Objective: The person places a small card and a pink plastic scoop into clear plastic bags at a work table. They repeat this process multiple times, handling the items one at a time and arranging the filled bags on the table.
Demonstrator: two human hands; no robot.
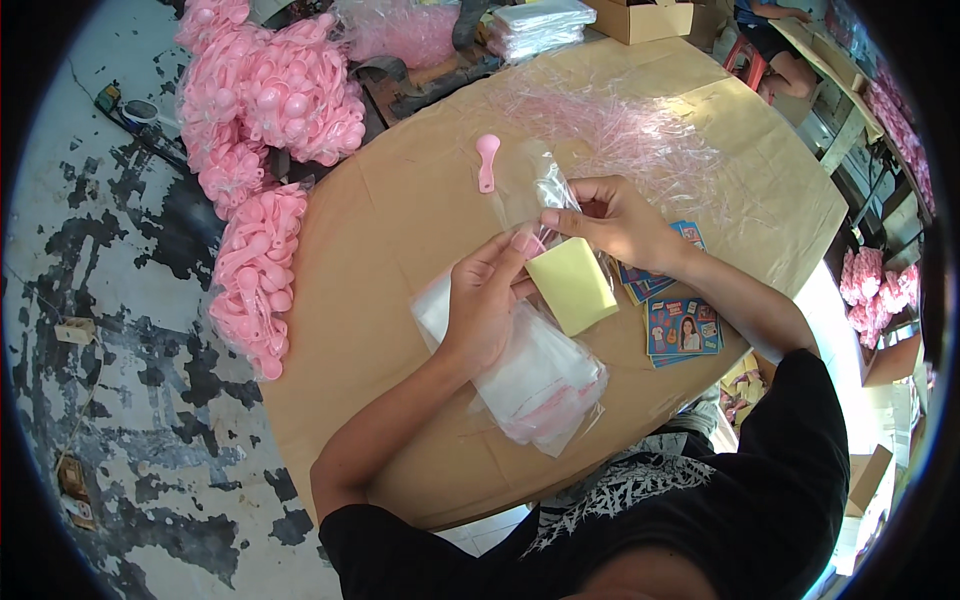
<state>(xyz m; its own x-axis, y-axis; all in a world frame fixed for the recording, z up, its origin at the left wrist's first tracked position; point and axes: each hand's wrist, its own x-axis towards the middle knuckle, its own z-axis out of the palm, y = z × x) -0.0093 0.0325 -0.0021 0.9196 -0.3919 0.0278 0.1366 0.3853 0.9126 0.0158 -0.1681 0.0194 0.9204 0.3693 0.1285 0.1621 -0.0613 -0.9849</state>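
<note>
Over the middle of the table, my left hand (pixel 485 300) pinches a clear plastic bag (pixel 552 185) and the edge of a plain yellow card (pixel 572 286). My right hand (pixel 622 222) has its thumb and fingers closed on the same bag, above the card. Clear film shows along the card's right side, but I cannot tell how far the card is inside. Beneath my left hand lies a stack of flat clear bags (pixel 545 395). A pink plastic spoon (pixel 487 162) rests beyond my hands. Printed blue cards (pixel 684 328) lie in piles beside my right forearm.
Thin clear and pinkish plastic strips (pixel 640 140) are heaped at the table's far side. Bags of pink spoons (pixel 255 265) hang along the left edge. Packs of clear bags (pixel 540 28) and a cardboard box (pixel 645 20) stand at the back. Another person (pixel 775 50) sits far right.
</note>
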